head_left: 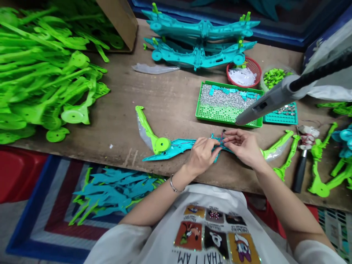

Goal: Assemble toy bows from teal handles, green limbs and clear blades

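A toy bow lies across the table in front of me, with a turquoise middle piece point(181, 146) and lime-green end limbs, the left limb point(148, 134) and the right limb point(279, 146). My left hand point(202, 156) rests over the bow's centre, thumb and fingers pinched at its inner parts; what they hold is hidden. My right hand point(243, 146) faces it, fingertips closed at a thin dark wire point(222, 135) with a black end that rises between the hands. Part of the bow's right half is covered by my right hand.
A heap of green parts point(41, 73) fills the left side. Stacked turquoise bow pieces point(203, 55) stand at the back. A green tray point(229, 113) holds screws, and a grey rod point(261, 102) hangs over it. A black-handled screwdriver point(300, 170) lies at right.
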`<state>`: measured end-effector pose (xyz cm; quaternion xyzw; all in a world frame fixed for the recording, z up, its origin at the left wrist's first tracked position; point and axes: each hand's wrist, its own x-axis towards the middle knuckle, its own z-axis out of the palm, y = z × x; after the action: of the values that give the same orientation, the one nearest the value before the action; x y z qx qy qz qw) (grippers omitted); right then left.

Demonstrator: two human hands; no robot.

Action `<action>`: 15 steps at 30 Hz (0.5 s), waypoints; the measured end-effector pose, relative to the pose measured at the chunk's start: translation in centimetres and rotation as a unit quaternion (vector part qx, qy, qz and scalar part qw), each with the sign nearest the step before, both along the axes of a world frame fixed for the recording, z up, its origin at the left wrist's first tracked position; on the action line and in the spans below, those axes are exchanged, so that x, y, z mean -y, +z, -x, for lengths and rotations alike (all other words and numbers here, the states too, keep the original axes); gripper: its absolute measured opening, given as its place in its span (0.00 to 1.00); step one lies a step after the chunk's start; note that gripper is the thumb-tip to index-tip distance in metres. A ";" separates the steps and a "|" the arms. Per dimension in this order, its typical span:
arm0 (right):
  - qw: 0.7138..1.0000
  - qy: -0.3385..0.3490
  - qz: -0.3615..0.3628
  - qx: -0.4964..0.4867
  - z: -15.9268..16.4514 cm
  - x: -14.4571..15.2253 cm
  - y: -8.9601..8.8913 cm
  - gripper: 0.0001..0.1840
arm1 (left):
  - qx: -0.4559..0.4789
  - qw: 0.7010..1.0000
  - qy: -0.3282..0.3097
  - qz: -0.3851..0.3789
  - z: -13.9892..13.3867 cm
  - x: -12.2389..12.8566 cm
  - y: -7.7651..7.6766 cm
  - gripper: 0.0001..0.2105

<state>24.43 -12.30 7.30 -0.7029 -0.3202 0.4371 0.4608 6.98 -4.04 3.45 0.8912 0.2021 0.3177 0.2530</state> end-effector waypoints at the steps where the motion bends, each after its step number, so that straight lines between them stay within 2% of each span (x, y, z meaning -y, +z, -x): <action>1: 1.000 0.001 0.001 0.018 -0.1 0.0 -0.1 0.19 | -0.016 1.000 0.010 0.011 0.2 -0.1 0.1 0.08; 4: 0.996 0.016 0.001 0.089 -0.2 0.3 -0.3 0.16 | -0.057 0.997 0.029 0.048 0.5 -0.6 0.6 0.12; 9: 0.979 0.058 0.004 0.197 -0.3 1.1 0.1 0.15 | -0.073 0.988 -0.020 0.137 0.1 -0.9 1.5 0.14; 15: 0.947 0.062 -0.064 0.310 0.0 1.3 -0.2 0.11 | -0.047 0.981 -0.011 0.190 -0.5 -0.8 1.6 0.18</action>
<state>24.45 -13.59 7.09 -0.7516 -0.5175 0.2037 0.3548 7.48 -3.21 5.05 0.8430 0.2608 0.2289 0.4110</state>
